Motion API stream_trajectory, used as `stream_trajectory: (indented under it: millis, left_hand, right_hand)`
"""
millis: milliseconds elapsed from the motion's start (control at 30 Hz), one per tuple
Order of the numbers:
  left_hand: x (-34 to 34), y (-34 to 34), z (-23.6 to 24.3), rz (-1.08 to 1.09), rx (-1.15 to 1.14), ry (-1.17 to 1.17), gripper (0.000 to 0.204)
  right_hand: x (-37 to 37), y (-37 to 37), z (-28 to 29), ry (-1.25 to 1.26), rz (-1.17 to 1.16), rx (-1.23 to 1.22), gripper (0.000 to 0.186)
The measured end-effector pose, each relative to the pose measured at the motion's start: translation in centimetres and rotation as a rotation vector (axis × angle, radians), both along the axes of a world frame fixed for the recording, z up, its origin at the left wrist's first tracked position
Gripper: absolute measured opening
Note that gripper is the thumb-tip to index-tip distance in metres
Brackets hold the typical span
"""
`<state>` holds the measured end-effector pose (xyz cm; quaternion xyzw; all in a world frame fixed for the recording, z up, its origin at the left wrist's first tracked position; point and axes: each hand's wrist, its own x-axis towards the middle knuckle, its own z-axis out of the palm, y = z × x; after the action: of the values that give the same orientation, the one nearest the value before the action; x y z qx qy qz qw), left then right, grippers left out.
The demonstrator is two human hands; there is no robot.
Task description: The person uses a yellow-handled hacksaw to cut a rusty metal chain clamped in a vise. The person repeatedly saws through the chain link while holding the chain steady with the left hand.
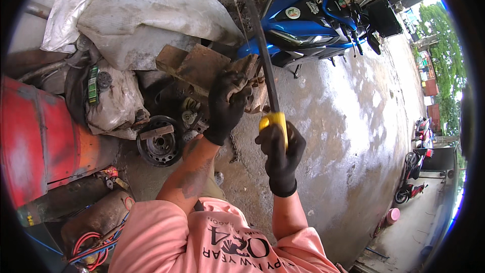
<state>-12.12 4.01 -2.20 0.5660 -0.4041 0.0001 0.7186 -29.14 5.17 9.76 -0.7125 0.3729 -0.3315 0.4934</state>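
My right hand, in a black glove, is closed round the yellow handle of a hacksaw. The saw's dark frame points away from me and leans slightly left at its far end. Its thin blade shows on the left of the frame, then drops out of sight near the rusty blocks. My left hand, also black-gloved, has its fingers curled at the near right end of a rusty brown block-like assembly, perhaps a bench vise. What lies under those fingers is hidden.
A blue motor scooter stands just beyond the saw's tip. At left are a red drum, a black wheel rim, a stuffed whitish sack and a grey tarp. Red and blue hoses lie at lower left. Concrete floor stretches right.
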Motion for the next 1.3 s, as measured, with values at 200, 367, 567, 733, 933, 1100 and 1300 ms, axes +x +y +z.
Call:
stream_trajectory:
  millis: [200,367,567,733,933,1100,1300]
  left_hand:
    - [0.5,0.0,-0.3,0.042,-0.057,-0.061,0.023]
    - [0.2,-0.3,-0.1,0.049,-0.030,-0.045,0.023]
    - [0.5,0.0,-0.3,0.015,-0.038,0.004,0.023]
    - [0.3,0.1,0.4,0.063,-0.026,-0.083,0.022]
    - [0.4,-0.6,-0.4,0.032,-0.087,-0.054,0.019]
    - [0.4,-0.3,-0.3,0.056,-0.044,-0.048,0.021]
    - [0.5,-0.8,-1.1,-0.013,-0.124,-0.038,0.020]
  right_hand:
    - [-7.8,6.8,-0.3,-0.208,-0.108,0.142,0.045]
    - [-6.8,5.4,0.1,-0.122,-0.171,0.153,0.048]
    - [-1.9,1.3,0.0,-0.140,-0.090,0.084,0.035]
    - [-9.7,9.0,-0.2,-0.123,-0.167,0.138,0.045]
    - [-4.2,1.3,0.2,-0.129,-0.055,0.114,0.049]
    - [-6.2,0.3,0.2,-0.213,0.147,0.237,0.054]
    - [-5.5,2.0,0.3,-0.246,0.120,0.234,0.049]
